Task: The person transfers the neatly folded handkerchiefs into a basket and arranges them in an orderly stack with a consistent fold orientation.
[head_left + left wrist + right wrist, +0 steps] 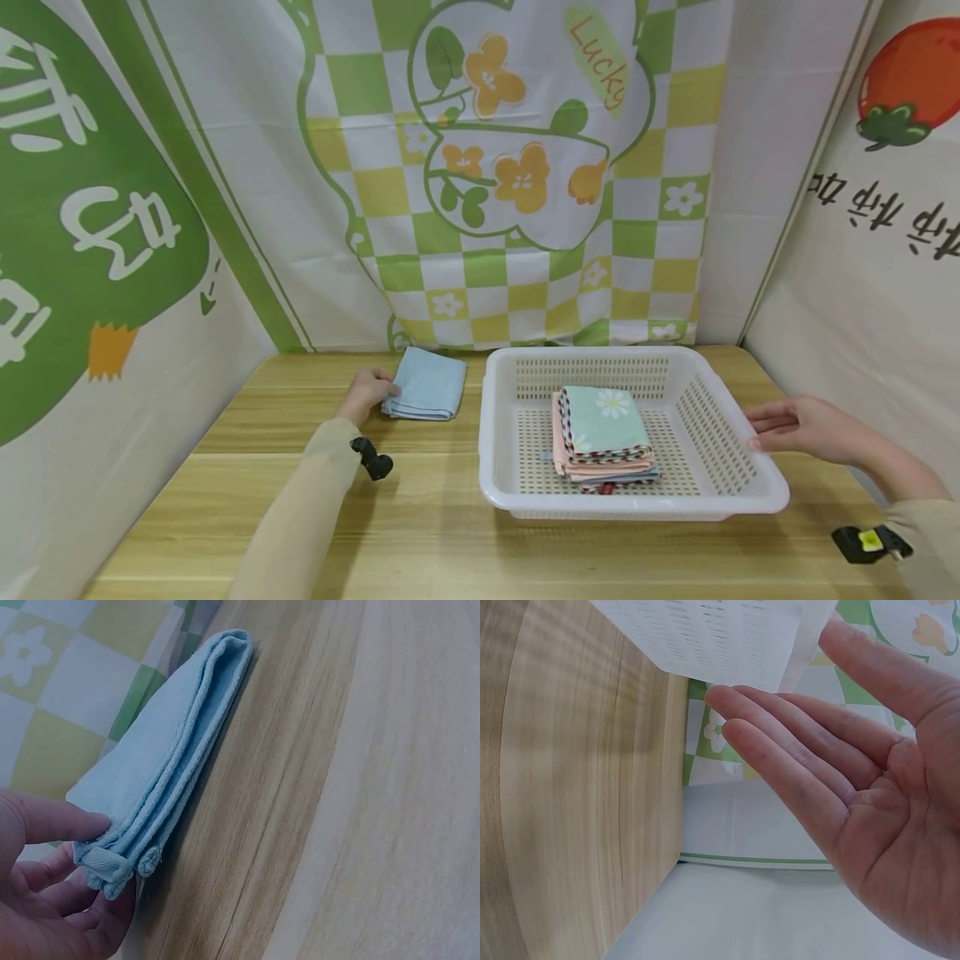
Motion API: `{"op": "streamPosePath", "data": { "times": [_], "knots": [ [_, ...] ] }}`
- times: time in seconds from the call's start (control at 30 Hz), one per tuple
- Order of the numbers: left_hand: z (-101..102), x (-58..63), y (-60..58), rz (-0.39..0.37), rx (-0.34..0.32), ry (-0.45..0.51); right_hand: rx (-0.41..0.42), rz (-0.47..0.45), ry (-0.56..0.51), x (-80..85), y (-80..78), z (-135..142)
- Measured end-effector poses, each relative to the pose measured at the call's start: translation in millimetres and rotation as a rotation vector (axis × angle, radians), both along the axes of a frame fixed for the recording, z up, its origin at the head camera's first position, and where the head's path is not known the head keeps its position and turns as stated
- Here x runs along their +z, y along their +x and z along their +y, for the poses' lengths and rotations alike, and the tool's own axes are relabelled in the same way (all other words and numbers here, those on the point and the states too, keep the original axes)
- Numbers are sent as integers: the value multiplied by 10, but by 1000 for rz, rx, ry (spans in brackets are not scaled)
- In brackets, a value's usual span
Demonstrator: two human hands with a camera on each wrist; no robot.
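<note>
My left hand (367, 390) pinches the near left corner of a folded light blue towel (431, 385), which lies on the table left of the basket. In the left wrist view the thumb is on top of the towel's layered edges (161, 776) and the other fingers are beneath. At the right side of a white plastic basket (637, 503), my right hand (813, 429) holds its fingers straight, fingertips right at the outer wall, thumb near the rim. Inside the basket rests a stack of folded cloths, topped by a mint green one (606, 421) with a white daisy.
Under everything is a wooden table (420, 517). A patterned curtain (517, 275) hangs along its back edge, and printed cloth walls close in the left (232, 300) and right (825, 317) sides.
</note>
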State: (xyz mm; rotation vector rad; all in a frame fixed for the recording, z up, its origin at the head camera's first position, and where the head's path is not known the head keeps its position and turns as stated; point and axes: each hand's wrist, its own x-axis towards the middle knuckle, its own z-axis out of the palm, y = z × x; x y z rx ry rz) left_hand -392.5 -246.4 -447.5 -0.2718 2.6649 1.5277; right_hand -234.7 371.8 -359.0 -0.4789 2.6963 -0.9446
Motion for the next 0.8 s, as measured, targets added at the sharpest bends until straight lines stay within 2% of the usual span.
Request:
{"op": "streamPosePath", "data": {
  "times": [0.27, 0.53, 0.8],
  "knots": [
    [10, 27, 38, 23, -5, 26, 7, 3, -3, 0, -7, 3],
    [14, 100, 57, -21, -15, 120, 3, 17, 17, -9, -4, 6],
    [20, 161, 52, -66, -50, 147, -2, 21, 20, 0, 4, -6]
  ]
}}
